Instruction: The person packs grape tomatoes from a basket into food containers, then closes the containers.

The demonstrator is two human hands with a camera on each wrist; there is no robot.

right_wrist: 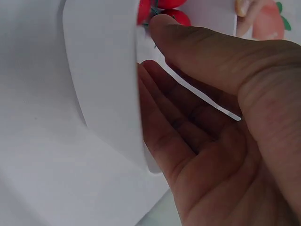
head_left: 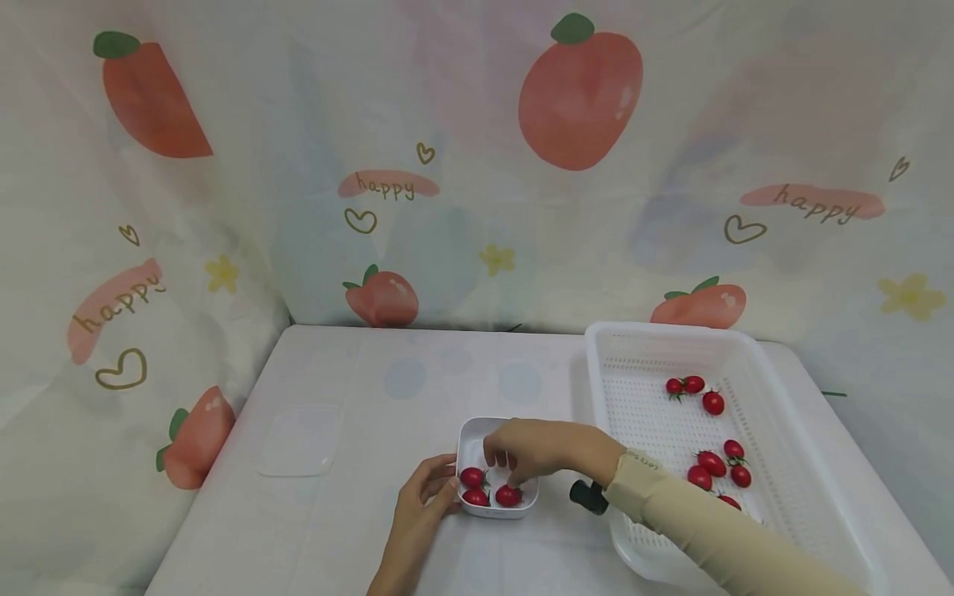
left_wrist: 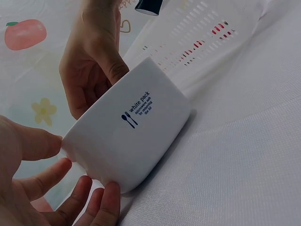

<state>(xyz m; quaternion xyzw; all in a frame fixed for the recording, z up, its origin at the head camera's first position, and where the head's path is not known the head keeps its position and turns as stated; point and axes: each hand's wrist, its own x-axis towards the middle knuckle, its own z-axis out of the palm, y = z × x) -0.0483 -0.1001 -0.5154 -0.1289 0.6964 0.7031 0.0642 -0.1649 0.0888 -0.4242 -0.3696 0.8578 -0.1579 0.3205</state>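
Observation:
A small white container point(head_left: 498, 512) sits on the table with three cherry tomatoes in it. My left hand point(head_left: 421, 509) holds its left side, the thumb at the rim corner and the other fingertips along the outer wall. Over the container's inside is my right hand point(head_left: 540, 451), with thumb and fingers spread apart and nothing between them. Its thumb point(right_wrist: 202, 54) reaches right to one cherry tomato point(head_left: 509, 496). The other two, an upper tomato point(head_left: 473, 478) and a lower tomato point(head_left: 475, 497), lie at the left wall. Printed lettering marks the container's wall point(left_wrist: 136, 113).
At the right stands a large white perforated basket point(head_left: 607, 356) holding several cherry tomatoes point(head_left: 713, 403). My right forearm crosses its near part. A translucent flat lid point(head_left: 301, 443) lies on the table point(head_left: 358, 381) at the left. Behind hangs a printed cloth point(head_left: 462, 99).

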